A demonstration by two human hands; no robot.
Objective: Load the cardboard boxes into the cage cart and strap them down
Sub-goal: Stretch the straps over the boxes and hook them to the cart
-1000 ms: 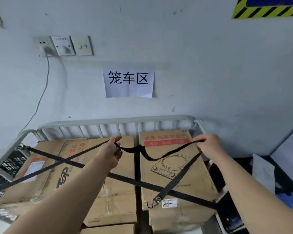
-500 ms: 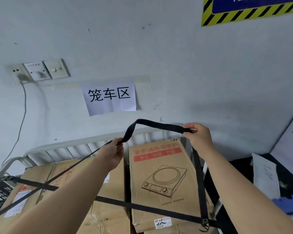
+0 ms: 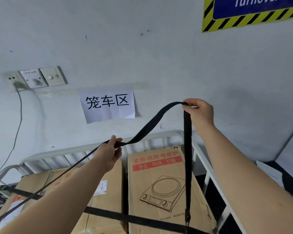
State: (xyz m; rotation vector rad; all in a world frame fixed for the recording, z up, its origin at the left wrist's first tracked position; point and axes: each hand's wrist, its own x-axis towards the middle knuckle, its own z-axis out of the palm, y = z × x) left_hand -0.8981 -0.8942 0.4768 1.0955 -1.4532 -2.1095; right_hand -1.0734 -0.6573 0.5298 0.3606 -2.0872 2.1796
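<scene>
Black webbing strap arcs between both hands above the cardboard boxes loaded in the cage cart. The left hand pinches it low and the right hand pinches its peak. The dangling hook could snag the crossing strap, or the slack may twist.

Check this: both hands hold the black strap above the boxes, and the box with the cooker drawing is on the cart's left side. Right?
Not quite. The head view shows the box with the cooker drawing on the right side of the cart, not the left. The left hand and right hand do hold the black strap above the boxes.
</scene>
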